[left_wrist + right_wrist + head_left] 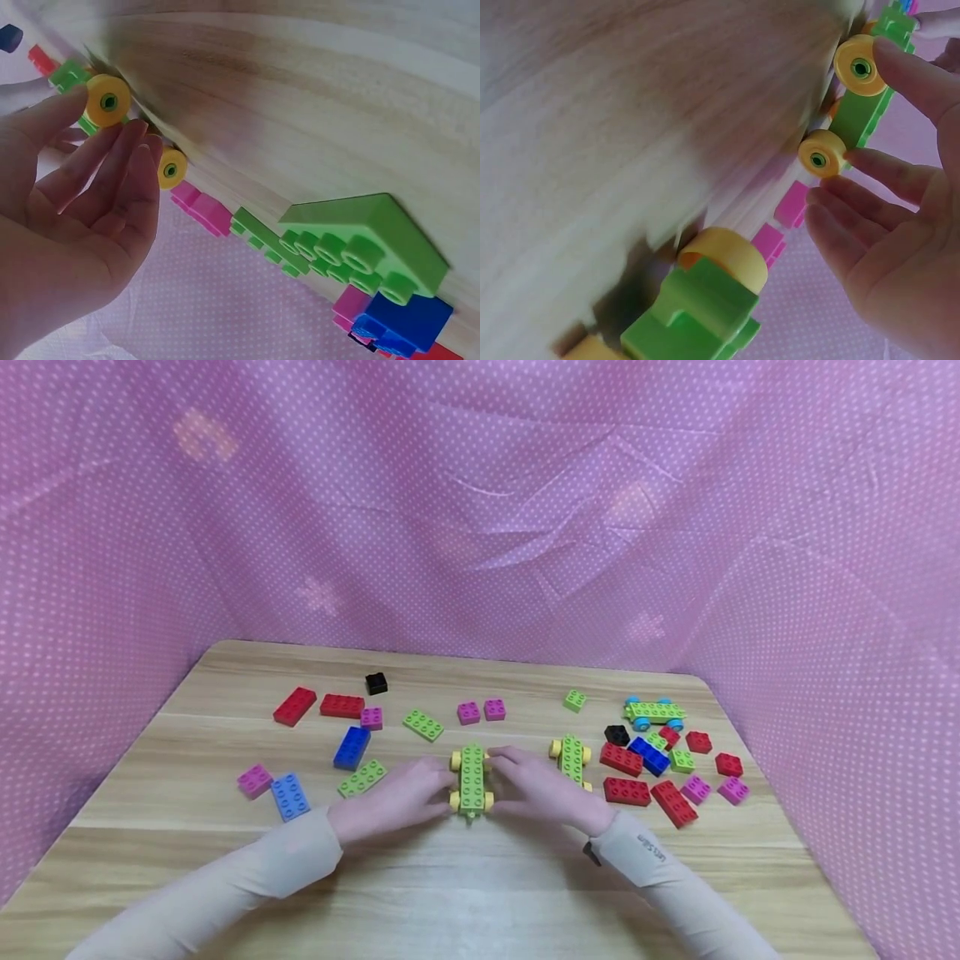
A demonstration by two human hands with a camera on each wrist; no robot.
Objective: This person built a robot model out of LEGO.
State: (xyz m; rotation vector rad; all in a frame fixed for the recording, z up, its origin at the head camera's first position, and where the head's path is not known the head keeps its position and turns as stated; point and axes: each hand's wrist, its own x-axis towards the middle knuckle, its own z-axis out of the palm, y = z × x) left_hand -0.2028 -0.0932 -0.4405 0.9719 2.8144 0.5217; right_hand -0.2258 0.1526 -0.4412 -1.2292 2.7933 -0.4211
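Observation:
A green toy car base (472, 777) with yellow wheels sits on the table between the two hands. The left hand (400, 802) holds its left side, its thumb at the near yellow wheel (109, 100) and its curved fingers close beside that wheel. From the right, the right hand (542, 787) holds the other side. Its thumb lies on the near wheel (859, 67), and its index fingertip meets the far wheel (821, 153). A second green car base (572, 758) with yellow wheels stands just beyond the right hand, partly covered by it.
Red, blue, pink and green bricks lie at the left, with a black brick (377, 683) behind them. More bricks cluster at the right near a green car base (656, 712) with blue wheels. Two pink bricks (468, 712) sit behind the hands. A pink dotted curtain (480, 527) surrounds the table.

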